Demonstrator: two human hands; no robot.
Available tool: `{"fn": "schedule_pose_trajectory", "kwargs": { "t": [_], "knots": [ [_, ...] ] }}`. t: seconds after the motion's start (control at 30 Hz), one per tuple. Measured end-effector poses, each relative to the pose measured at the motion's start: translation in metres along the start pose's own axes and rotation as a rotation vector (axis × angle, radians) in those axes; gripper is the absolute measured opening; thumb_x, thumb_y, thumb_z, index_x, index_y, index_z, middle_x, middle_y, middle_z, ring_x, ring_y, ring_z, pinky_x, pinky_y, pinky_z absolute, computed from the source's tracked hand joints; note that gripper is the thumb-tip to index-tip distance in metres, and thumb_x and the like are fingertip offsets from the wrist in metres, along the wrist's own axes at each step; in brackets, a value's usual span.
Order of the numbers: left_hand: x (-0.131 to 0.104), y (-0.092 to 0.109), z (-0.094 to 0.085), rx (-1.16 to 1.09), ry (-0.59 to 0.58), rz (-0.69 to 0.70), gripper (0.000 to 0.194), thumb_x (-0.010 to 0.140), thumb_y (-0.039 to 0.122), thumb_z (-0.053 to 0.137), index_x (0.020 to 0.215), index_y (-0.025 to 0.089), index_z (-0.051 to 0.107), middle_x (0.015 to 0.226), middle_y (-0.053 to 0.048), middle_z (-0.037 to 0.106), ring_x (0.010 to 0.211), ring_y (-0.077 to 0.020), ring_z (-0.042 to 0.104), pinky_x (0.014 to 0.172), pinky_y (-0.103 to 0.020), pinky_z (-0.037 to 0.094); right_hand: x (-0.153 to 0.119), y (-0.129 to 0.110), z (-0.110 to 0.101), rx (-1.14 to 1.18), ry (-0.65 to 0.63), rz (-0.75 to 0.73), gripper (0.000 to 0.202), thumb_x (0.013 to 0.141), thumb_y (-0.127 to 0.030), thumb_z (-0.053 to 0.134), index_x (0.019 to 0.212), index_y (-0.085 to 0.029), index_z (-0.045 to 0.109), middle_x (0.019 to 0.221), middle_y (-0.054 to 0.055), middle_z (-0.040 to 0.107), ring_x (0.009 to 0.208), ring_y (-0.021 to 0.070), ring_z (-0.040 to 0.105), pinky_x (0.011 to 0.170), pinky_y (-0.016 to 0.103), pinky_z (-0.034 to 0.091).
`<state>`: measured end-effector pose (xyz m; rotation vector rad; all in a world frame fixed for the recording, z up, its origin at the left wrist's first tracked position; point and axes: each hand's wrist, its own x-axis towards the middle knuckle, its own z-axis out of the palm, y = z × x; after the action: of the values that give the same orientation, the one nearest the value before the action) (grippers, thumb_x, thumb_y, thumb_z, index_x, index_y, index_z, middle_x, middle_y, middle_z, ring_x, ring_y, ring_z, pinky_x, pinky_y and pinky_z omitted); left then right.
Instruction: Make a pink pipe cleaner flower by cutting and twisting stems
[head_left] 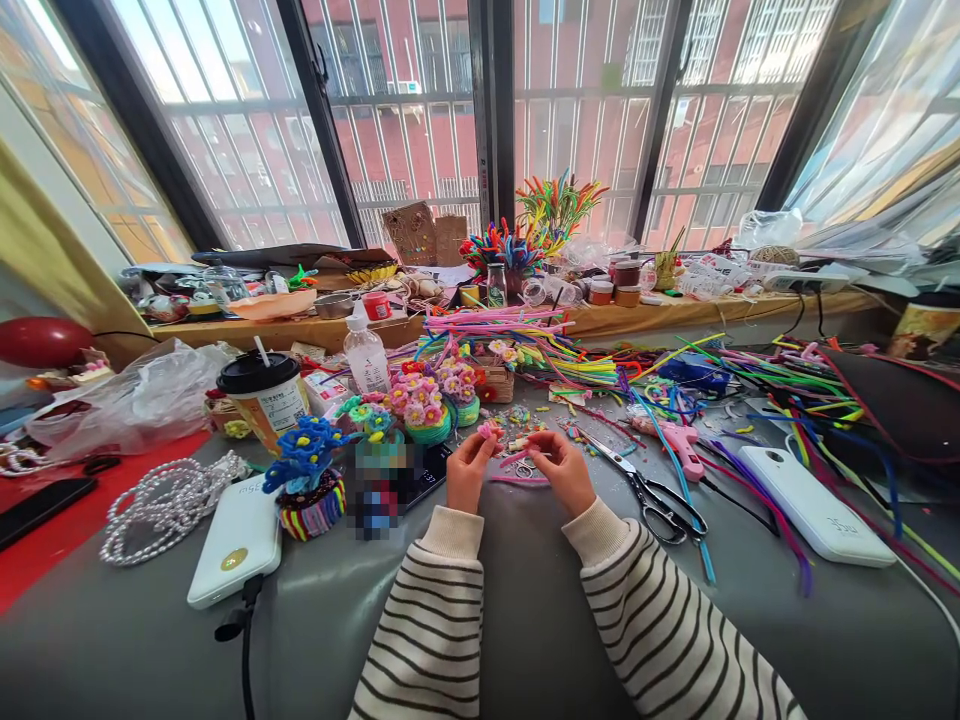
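Observation:
My left hand (466, 475) pinches a small pink pipe-cleaner flower (489, 430) between thumb and fingertips, just above the table. To its right, my right hand (568, 472) has thumb and fingers pressed together; what they hold is too small to make out. A short pink pipe cleaner (514, 460) shows beside the right fingertips, and I cannot tell whether they touch it. Another pink pipe cleaner (519, 481) lies on the grey table between my hands. Large scissors (651, 495) lie to the right of my right hand, handles toward me.
Left stand pots of pipe-cleaner flowers (420, 405), a blue flower pot (311, 480), a drink cup (264, 395), a bottle (366, 355) and a white power bank (238, 540). Right lie a pink glue gun (681, 445), another power bank (814, 505) and loose pipe cleaners (772, 375).

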<state>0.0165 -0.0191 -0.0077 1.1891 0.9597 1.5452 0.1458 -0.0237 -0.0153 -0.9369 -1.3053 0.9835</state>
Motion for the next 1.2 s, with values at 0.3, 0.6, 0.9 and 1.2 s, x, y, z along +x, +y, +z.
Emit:
{"fn": "schedule_pose_trajectory", "kwargs": {
  "t": [0.3,0.6,0.9,1.2],
  "knots": [
    [-0.01,-0.004,0.004,0.788,-0.131,0.345,0.021,0.066,0.031,0.045,0.075,0.014,0.054,0.075,-0.005,0.056,0.065,-0.0119,0.051,0.062,-0.023,0.039,-0.004,-0.005,0.004,-0.158,-0.037,-0.252,0.009,0.067,-0.021,0.047,0.075,-0.017,0.048,0.073,0.002,0.054,0.067,0.0109,0.052,0.065,0.025,0.044],
    [-0.013,0.0,0.006,0.935,-0.013,0.365,0.02,0.068,0.031,0.042,0.072,0.016,0.055,0.072,-0.003,0.058,0.063,-0.0098,0.051,0.059,-0.019,0.038,-0.004,-0.005,0.001,-0.28,-0.061,-0.243,0.018,0.069,-0.025,0.044,0.083,-0.017,0.053,0.081,0.004,0.056,0.071,0.0123,0.053,0.06,0.023,0.045],
    [-0.014,-0.001,0.01,0.866,-0.09,0.397,0.018,0.068,0.029,0.043,0.074,0.017,0.054,0.071,-0.003,0.057,0.061,-0.0112,0.05,0.058,-0.021,0.037,-0.004,-0.006,0.0,-0.392,0.047,-0.293,0.016,0.07,-0.023,0.041,0.077,-0.017,0.054,0.075,0.004,0.054,0.066,0.0118,0.051,0.054,0.022,0.044],
    [-0.018,0.006,0.018,1.106,-0.023,0.487,0.017,0.069,0.027,0.04,0.075,0.017,0.053,0.076,-0.006,0.056,0.071,-0.0153,0.046,0.065,-0.026,0.034,-0.008,-0.008,-0.001,-0.495,0.079,-0.361,0.017,0.072,-0.021,0.038,0.077,-0.019,0.054,0.077,0.003,0.055,0.065,0.0113,0.05,0.059,0.022,0.043]
  ]
}}
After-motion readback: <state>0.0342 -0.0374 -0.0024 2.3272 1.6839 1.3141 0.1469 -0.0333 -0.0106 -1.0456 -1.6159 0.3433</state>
